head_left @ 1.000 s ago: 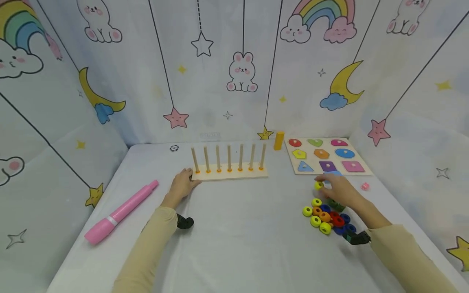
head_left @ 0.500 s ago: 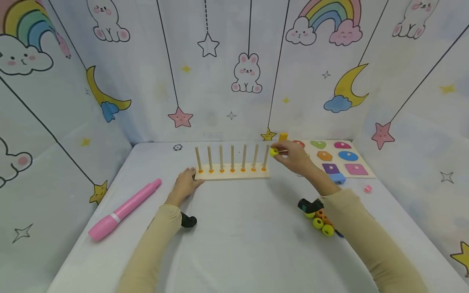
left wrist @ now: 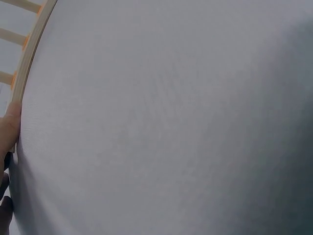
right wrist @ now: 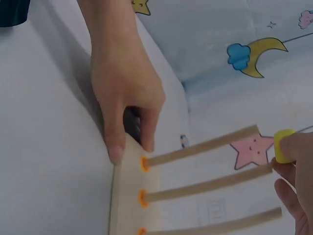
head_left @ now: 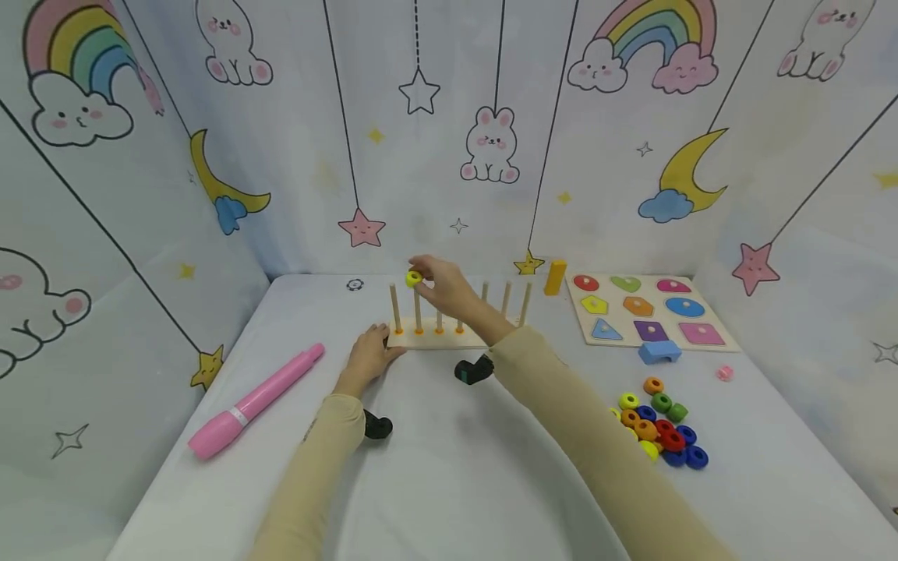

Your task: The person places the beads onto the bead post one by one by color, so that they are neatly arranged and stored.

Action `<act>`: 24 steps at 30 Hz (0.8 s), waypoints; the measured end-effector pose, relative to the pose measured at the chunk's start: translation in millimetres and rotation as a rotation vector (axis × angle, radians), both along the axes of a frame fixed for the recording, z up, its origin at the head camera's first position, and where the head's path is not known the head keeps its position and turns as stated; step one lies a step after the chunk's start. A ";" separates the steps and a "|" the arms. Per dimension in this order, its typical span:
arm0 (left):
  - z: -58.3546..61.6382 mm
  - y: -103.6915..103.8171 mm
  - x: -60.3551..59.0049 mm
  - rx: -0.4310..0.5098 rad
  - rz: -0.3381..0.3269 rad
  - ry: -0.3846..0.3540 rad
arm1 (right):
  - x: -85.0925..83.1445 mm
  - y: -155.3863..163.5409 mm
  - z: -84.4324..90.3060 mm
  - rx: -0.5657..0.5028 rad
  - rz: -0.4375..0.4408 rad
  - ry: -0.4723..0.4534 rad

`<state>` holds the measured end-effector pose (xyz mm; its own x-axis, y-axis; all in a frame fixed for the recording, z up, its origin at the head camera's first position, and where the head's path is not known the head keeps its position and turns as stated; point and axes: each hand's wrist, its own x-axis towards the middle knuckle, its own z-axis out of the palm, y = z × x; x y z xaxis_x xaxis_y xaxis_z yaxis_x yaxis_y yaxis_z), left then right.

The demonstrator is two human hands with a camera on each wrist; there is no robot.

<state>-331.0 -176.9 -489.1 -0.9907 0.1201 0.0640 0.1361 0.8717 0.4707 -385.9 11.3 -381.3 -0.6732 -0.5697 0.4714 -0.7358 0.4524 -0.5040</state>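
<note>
My right hand [head_left: 456, 290] pinches a yellow bead [head_left: 414, 278] with a hole in it, right at the top of the second peg from the left on a wooden peg board [head_left: 435, 340]. In the right wrist view the same bead [right wrist: 282, 147] appears between thumb and fingers, level with the peg tips. My left hand [head_left: 369, 357] grips the board's left end, its thumb along the front edge and its fingers behind, as the right wrist view shows. The right forearm hides part of the board. Orange rings [right wrist: 144, 198] circle the bases of the visible pegs.
Several coloured beads [head_left: 659, 428] lie heaped at the right. Behind them are a blue block [head_left: 659, 352], a shape puzzle board [head_left: 589, 312], an upright yellow block [head_left: 555, 277] and a small pink piece [head_left: 726, 373]. A pink wand-like tube [head_left: 259, 401] lies left.
My right hand has carried the yellow bead from near the bead heap leftward to the second peg. The left hand has stayed at the board's end; the head view has shifted slightly.
</note>
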 end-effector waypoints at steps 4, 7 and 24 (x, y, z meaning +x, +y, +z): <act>-1.7 2.3 1.3 0.021 -0.001 0.011 | -2.3 -21.8 -8.5 0.038 -0.016 -0.011; -3.0 2.0 1.4 0.011 0.002 0.040 | -4.7 -32.2 -12.3 0.040 -0.024 -0.015; -6.4 1.3 -0.8 0.023 0.000 0.060 | 2.1 -21.4 -12.0 0.034 -0.024 0.025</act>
